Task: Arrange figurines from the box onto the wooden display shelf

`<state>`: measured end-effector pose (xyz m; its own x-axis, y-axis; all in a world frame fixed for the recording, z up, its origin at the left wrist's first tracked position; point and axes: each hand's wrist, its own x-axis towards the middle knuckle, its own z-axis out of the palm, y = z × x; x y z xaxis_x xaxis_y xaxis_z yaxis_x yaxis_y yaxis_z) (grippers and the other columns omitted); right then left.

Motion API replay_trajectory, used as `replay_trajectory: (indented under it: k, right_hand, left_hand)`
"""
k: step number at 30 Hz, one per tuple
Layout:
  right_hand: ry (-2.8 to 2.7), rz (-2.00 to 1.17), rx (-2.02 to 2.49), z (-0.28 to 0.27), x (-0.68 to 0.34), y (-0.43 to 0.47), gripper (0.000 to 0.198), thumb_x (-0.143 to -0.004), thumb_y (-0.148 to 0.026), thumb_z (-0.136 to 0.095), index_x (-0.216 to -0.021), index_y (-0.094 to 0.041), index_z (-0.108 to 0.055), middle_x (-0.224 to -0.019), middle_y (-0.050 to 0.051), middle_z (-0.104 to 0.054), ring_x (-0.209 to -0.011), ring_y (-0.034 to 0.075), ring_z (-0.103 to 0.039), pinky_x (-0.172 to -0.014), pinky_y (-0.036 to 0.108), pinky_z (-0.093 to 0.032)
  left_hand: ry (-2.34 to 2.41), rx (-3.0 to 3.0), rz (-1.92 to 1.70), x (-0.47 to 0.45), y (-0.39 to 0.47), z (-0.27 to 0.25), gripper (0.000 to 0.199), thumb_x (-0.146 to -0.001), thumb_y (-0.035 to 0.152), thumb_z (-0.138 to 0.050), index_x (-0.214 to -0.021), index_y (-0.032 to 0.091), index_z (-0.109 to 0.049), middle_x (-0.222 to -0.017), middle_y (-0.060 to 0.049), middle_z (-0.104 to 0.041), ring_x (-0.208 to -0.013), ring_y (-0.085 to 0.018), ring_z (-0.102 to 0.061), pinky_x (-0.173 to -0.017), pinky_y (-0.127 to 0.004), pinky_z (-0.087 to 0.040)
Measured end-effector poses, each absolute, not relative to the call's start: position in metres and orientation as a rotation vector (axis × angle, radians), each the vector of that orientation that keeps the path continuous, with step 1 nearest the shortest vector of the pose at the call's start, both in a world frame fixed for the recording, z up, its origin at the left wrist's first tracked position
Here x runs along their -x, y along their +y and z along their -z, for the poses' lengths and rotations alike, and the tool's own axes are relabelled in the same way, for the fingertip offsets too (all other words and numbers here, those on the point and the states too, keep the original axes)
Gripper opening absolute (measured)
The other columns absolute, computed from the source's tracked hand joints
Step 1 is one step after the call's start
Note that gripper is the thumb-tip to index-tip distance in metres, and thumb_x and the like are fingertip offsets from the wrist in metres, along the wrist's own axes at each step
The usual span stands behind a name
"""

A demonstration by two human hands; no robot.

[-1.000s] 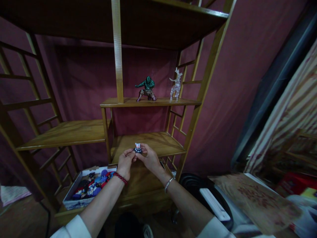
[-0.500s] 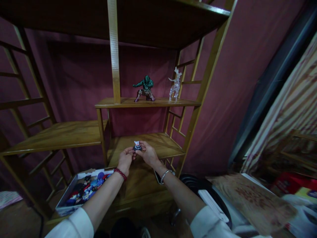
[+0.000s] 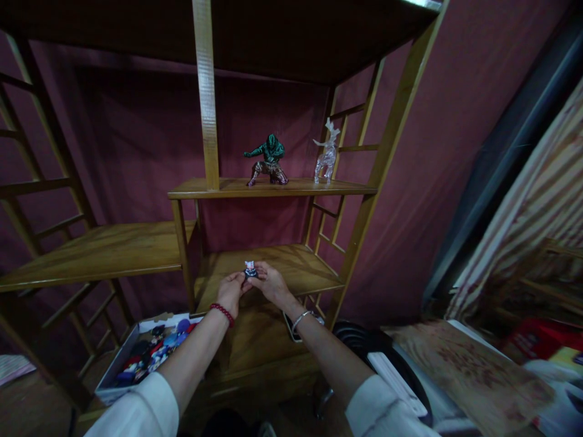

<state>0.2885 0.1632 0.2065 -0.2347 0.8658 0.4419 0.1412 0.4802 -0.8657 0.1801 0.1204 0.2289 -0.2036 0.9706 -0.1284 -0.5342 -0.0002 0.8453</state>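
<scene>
Between both hands is a small figurine (image 3: 249, 269) with a white top and a dark base, upright in front of the lower shelf (image 3: 291, 267). My left hand (image 3: 231, 287) pinches its base from the left, a red bead bracelet on the wrist. From the right, my right hand (image 3: 269, 283) grips the same figurine, with a silver bracelet on that wrist. On the shelf above, a crouching green and bronze figure (image 3: 268, 159) stands left of a clear deer figurine (image 3: 327, 155).
A white box (image 3: 109, 379) filled with several small colourful figures sits at lower left. The left shelf (image 3: 100, 249) adjoins a wooden post (image 3: 207, 97). At lower right are dark round seats (image 3: 355, 337), a white bar-shaped object (image 3: 396, 382) and a patterned board (image 3: 473, 364).
The view has shifted slightly closer to the shelves. Both hands still hold the figurine, which appears turned a little and slightly lower.
</scene>
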Motion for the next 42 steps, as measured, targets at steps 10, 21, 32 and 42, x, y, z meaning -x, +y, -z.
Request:
replay_trajectory:
  k: [10,21,32,42]
  right_hand:
    - [-1.789,-0.802,0.959,-0.205,-0.289,0.18,0.022,-0.071,-0.022,-0.058,-0.093,-0.019,-0.058,-0.091,0.003,-0.066,-0.083,0.014,-0.061,-0.075,0.028,-0.049]
    - [-1.811,-0.771,0.994,-0.201,-0.291,0.195,0.019,-0.072,-0.014,-0.057,-0.087,-0.023,-0.062,-0.086,-0.001,-0.068,-0.08,0.015,-0.063,-0.074,0.026,-0.049]
    - [-1.803,-0.951,0.867,-0.204,-0.286,0.203,0.028,-0.069,-0.015,-0.059,-0.097,-0.02,-0.058,-0.093,0.002,-0.066,-0.087,0.014,-0.061,-0.08,0.027,-0.048]
    - [-1.785,-0.93,0.906,-0.2,-0.278,0.222,0.037,-0.062,-0.006,-0.061,-0.096,-0.02,-0.056,-0.092,0.001,-0.065,-0.085,0.014,-0.061,-0.081,0.028,-0.048]
  left_hand:
    - [0.989,-0.633,-1.509,-0.178,0.136,-0.226,0.023,-0.073,-0.001,-0.045,-0.057,0.014,-0.051,-0.056,0.001,-0.056,-0.057,-0.007,-0.055,-0.074,-0.026,-0.05]
    - [1.007,-0.675,-1.464,-0.179,0.143,-0.225,0.019,-0.074,-0.003,-0.045,-0.061,0.009,-0.052,-0.057,-0.002,-0.059,-0.055,-0.008,-0.058,-0.073,-0.028,-0.052]
    - [1.03,-0.62,-1.538,-0.176,0.157,-0.227,0.019,-0.075,-0.002,-0.048,-0.061,0.011,-0.05,-0.059,0.0,-0.056,-0.056,-0.006,-0.056,-0.073,-0.026,-0.051]
    - [1.09,-0.631,-1.568,-0.172,0.173,-0.225,0.018,-0.074,-0.001,-0.048,-0.061,0.012,-0.049,-0.056,0.001,-0.054,-0.051,-0.005,-0.053,-0.068,-0.023,-0.051]
